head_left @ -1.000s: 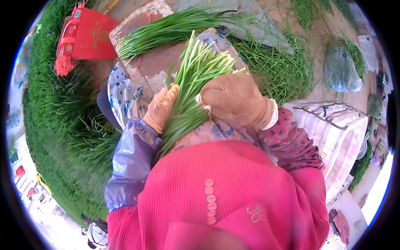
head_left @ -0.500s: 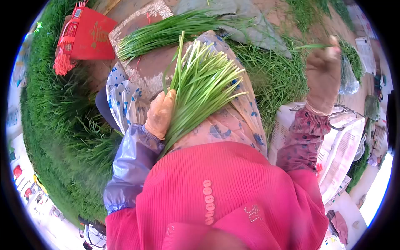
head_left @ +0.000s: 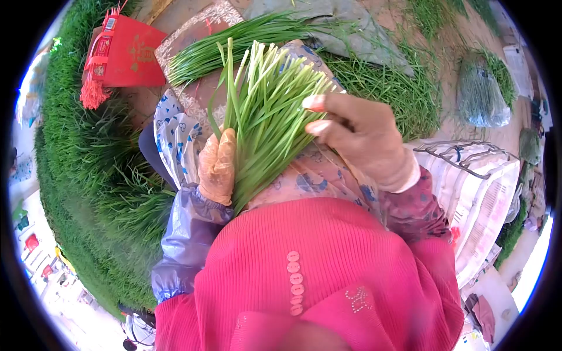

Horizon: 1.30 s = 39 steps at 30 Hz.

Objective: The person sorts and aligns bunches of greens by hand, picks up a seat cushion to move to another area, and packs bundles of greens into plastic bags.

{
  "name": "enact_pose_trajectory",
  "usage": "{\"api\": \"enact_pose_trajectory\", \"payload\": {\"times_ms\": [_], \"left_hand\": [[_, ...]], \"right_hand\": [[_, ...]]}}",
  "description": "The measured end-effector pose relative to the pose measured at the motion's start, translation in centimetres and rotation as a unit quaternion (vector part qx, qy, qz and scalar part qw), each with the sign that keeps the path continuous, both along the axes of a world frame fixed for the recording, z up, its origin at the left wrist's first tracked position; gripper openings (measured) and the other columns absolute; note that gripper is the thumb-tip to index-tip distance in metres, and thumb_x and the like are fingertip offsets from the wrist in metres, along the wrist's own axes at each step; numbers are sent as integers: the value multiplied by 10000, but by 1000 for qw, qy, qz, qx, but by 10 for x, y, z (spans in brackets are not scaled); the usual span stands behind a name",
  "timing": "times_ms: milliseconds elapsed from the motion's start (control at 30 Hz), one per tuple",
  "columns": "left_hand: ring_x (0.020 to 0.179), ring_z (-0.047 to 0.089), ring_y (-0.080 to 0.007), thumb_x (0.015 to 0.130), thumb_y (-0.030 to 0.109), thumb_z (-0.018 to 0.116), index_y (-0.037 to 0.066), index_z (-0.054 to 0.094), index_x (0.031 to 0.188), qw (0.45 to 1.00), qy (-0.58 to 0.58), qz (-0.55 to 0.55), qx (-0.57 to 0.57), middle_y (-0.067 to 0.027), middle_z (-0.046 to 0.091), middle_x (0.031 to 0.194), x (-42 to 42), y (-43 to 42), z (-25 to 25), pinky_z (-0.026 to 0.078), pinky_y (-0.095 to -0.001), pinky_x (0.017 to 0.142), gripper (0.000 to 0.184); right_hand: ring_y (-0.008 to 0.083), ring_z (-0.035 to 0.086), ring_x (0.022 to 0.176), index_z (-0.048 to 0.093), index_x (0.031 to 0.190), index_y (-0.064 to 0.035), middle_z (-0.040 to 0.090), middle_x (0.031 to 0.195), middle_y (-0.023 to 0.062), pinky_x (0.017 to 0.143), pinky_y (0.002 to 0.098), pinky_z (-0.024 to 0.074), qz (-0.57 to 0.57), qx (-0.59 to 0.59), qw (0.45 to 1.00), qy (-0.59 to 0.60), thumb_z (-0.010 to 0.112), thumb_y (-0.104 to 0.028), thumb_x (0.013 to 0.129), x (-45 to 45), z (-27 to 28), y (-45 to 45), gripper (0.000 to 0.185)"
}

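A thick bunch of green chives (head_left: 266, 120) fans out over my lap, pale stem ends pointing up and away. Around its lower left side, my gloved left hand (head_left: 217, 167) is closed. My right hand (head_left: 369, 139), in a worn glove with the fingertips showing, is at the bunch's right edge. Its thumb and forefinger are apart, close to the stems, with nothing visible between them; whether they touch the stems I cannot tell. Beyond the bunch, a second pile of chives (head_left: 234, 44) lies across a patterned board (head_left: 175, 50).
Red printed packaging with pink ties (head_left: 134, 52) lies at upper left. Loose chive leaves (head_left: 398, 96) cover the floor at right, near a grey cloth (head_left: 363, 35). A white crate (head_left: 477, 193) stands by my right elbow. A dense mass of chives (head_left: 88, 193) lines the left side.
My right hand has come in from far right, where it held a green leaf out, to the bunch's right edge; the leaf is gone from its fingers. My left hand keeps its hold.
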<state>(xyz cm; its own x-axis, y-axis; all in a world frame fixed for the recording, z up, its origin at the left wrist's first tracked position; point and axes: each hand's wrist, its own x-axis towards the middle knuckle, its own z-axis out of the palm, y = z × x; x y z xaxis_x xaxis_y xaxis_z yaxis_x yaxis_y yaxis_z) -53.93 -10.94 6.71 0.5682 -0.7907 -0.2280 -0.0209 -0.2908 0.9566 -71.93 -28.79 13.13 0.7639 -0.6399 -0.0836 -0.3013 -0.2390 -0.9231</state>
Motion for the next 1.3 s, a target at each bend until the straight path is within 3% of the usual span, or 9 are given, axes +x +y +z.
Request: {"api": "enact_pose_trajectory", "payload": {"times_ms": [133, 267, 367, 433, 567, 800, 1033, 1133, 1300], "left_hand": [[890, 578, -115, 990, 201, 457, 0, 556, 1229, 997, 55, 40, -26, -48, 636, 1047, -1, 3, 3, 464, -248, 779, 328], [846, 569, -97, 984, 199, 474, 0, 584, 1176, 994, 94, 52, 13, -19, 640, 972, 4, 5, 2, 456, -253, 744, 298], [840, 561, -94, 978, 220, 494, 6, 586, 1172, 998, 50, 4, 47, -14, 635, 964, 17, 8, -12, 451, -251, 746, 304], [840, 555, -94, 974, 240, 508, 12, 571, 1194, 993, 117, 20, 25, -17, 629, 981, 16, 8, -13, 449, -242, 752, 323], [834, 571, -99, 981, 235, 491, 16, 560, 1199, 980, 188, 48, -33, -13, 628, 990, 15, 6, -17, 458, -243, 745, 316], [836, 558, -81, 990, 187, 480, 4, 567, 1189, 982, 173, 62, -53, 3, 624, 978, 13, 8, -18, 452, -214, 742, 284], [914, 529, -89, 995, 197, 465, -7, 538, 1235, 989, 122, 73, -30, -17, 605, 1037, 14, 12, -19, 426, -238, 832, 323], [924, 520, -88, 996, 209, 462, -5, 530, 1238, 984, 145, 101, -32, -12, 599, 1033, 9, 10, -12, 419, -237, 839, 330], [876, 507, -76, 990, 220, 486, -3, 578, 1173, 992, 20, 120, 30, 12, 593, 969, 19, 18, -29, 421, -231, 802, 303]], "right_hand": [[134, 533, 528, 639, 916, -37, 491, 587, 81, 500, 260, 405, 58, -223, 973, 28, 678, -137, 816, 24, -18, 10, 146], [265, 613, 631, 601, 855, -68, 569, 663, 114, 547, 367, 446, 108, -93, 989, 35, 615, -245, 852, 23, -16, 14, 177], [165, 589, 598, 626, 883, -65, 567, 647, 58, 518, 333, 419, 32, 27, 995, -91, 597, -199, 882, 12, -13, 13, 137], [87, 539, 631, 639, 909, -45, 542, 663, 2, 532, 268, 408, -249, 154, 927, -234, 589, -148, 897, 7, 2, -5, 115], [80, 537, 663, 620, 961, -24, 533, 702, -4, 599, 183, 440, -321, 260, 739, -533, 536, -149, 945, -75, -11, -105, 152], [49, 522, 719, 619, 1081, -7, 608, 858, -8, 623, 196, 437, -197, 367, 909, -28, 516, -122, 954, -73, -42, -31, 200], [92, 572, 874, 614, 1161, -56, 621, 1117, 52, 779, 225, 451, -116, -1, 983, -144, 598, -114, 885, 16, -22, -27, 282], [217, 575, 997, 632, 1118, -78, 589, 1179, 82, 868, 336, 446, 10, -373, 926, -63, 682, -183, 809, 45, -11, -34, 330], [333, 548, 1057, 634, 956, -49, 598, 1100, 116, 885, 427, 433, 94, -356, 930, -11, 724, -249, 747, 46, -33, -30, 303]]}}
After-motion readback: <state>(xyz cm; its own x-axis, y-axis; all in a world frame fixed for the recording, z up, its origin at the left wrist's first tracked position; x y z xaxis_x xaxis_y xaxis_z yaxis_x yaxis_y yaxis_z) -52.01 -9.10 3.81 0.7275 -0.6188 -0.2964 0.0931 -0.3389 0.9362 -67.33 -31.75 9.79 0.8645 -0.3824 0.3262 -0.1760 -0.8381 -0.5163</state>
